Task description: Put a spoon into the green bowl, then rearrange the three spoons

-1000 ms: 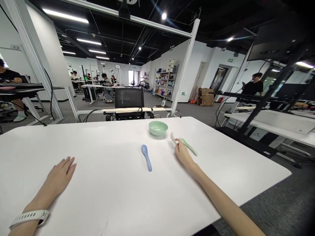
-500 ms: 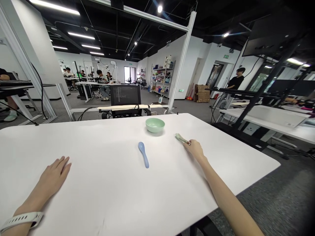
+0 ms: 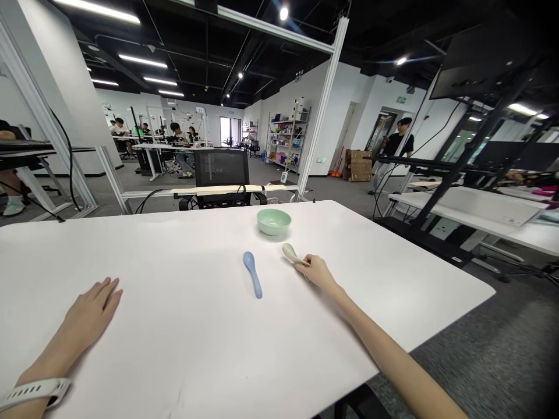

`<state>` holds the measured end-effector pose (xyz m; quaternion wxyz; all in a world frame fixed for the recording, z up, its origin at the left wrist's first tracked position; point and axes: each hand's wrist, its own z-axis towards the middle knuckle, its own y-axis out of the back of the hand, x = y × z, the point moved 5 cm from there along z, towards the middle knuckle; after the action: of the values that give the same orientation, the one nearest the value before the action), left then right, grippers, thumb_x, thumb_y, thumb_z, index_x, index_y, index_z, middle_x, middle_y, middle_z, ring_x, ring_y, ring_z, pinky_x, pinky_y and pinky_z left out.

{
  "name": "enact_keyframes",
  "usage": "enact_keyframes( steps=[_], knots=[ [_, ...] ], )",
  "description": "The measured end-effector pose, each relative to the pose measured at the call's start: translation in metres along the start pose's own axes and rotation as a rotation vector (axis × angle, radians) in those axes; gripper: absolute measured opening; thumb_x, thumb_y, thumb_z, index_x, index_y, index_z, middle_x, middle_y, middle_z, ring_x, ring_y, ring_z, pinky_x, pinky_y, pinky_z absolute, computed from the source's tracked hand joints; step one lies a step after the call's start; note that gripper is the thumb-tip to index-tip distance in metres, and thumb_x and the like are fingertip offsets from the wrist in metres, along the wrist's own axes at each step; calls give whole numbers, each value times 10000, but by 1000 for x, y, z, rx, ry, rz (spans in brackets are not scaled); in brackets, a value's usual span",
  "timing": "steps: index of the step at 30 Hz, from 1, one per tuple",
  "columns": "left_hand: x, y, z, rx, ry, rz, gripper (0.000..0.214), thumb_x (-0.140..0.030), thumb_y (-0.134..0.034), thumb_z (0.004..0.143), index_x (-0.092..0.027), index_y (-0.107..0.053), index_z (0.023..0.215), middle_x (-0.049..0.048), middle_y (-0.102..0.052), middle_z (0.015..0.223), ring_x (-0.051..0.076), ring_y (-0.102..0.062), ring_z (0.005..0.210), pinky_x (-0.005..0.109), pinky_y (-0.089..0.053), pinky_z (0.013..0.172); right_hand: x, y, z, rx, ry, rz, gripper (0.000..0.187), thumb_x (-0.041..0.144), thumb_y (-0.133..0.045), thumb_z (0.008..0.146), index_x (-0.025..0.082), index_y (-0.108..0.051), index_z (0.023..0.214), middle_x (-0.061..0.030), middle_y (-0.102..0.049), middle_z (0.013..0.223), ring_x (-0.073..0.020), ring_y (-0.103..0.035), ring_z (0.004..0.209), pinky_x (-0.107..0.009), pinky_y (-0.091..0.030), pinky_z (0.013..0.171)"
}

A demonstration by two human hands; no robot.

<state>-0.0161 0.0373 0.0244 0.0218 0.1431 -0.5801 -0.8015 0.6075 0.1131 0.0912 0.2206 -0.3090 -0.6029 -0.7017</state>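
Pinched between the fingers of my right hand (image 3: 319,272) is the handle of a pale green spoon (image 3: 290,252), its bowl end pointing to the far left. Just beyond it a green bowl (image 3: 273,222) stands upright near the table's far edge. A blue spoon (image 3: 253,274) lies on the white table (image 3: 183,326), left of the green spoon and apart from it. My left hand (image 3: 89,311) rests flat on the table at the left with fingers stretched out, holding nothing.
Beyond the far edge are a metal frame (image 3: 322,110) and a black mesh chair (image 3: 222,169). Another chair's black part (image 3: 362,401) shows below the near right edge. Farther back, a person (image 3: 398,142) stands at the right and several people sit at desks.
My right hand has moved left with the green spoon, from right of the bowl to in front of it, closer to the blue spoon. The standing person has shifted left.
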Motion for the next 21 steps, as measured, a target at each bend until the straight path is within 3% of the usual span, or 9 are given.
enact_keyframes(
  steps=[4, 13, 21],
  knots=[
    [-2, 2, 0, -6, 10, 7, 776, -494, -252, 964, -41, -598, 1491, 222, -595, 1616, 377, -500, 1551, 583, -416, 1261, 1, 1, -2, 16, -5, 0, 317, 298, -708, 798, 257, -454, 613, 43, -503, 593, -140, -437, 606, -287, -278, 591],
    [-10, 8, -2, -6, 9, 2, 790, -488, -233, 964, -15, -598, 1481, 260, -588, 1608, 406, -509, 1537, 626, -414, 1249, 1, 2, -2, 53, -21, -23, 281, 299, -708, 817, 255, -484, 653, 32, -522, 602, -158, -501, 640, -283, -307, 599],
    [-8, 6, -4, 64, 31, -10, 867, -538, -163, 984, 19, -528, 1539, 253, -506, 1680, 405, -421, 1601, 579, -346, 1304, 0, 5, -4, 50, -44, 6, 282, 350, -762, 810, 259, -499, 767, 27, -594, 699, -156, -518, 648, -278, -330, 599]
  ],
)
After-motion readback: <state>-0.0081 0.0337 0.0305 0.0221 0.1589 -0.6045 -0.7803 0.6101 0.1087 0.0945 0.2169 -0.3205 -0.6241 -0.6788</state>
